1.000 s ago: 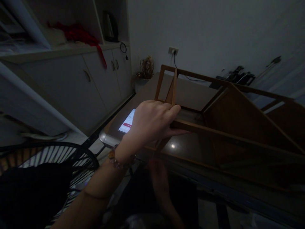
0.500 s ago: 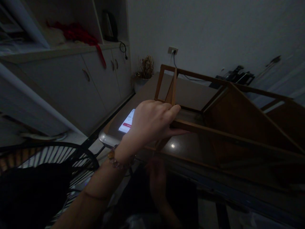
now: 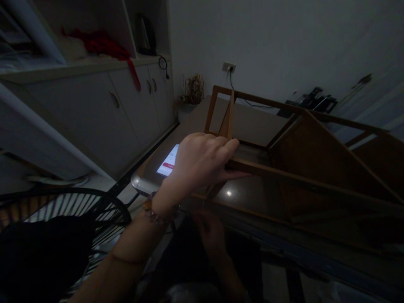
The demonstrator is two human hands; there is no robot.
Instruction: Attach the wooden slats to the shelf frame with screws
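Observation:
A wooden shelf frame [image 3: 265, 169] lies on its side on the table, its slanted panels turned towards me. My left hand [image 3: 205, 158], with a beaded bracelet at the wrist, is wrapped over the near left corner of this frame, thumb beneath the rail. Below the table's edge, in deep shade, is my right hand [image 3: 212, 235]. Its fingers are drawn together close to the frame's lower end, and whatever they hold is too dark to make out. A lit phone [image 3: 167, 163] rests on the table, partly covered by my left hand.
The table [image 3: 195, 115] reaches to the wall, which has a plugged socket [image 3: 229, 67]. A black wire chair [image 3: 107, 202] stands at left. Behind it are white cabinets [image 3: 85, 113] with red cloth [image 3: 97, 44] and a kettle [image 3: 145, 35]. A dried plant [image 3: 194, 90] stands in the corner.
My right hand has shifted slightly down and its fingers now point more to the left. My left hand and the shelf frame have stayed in place.

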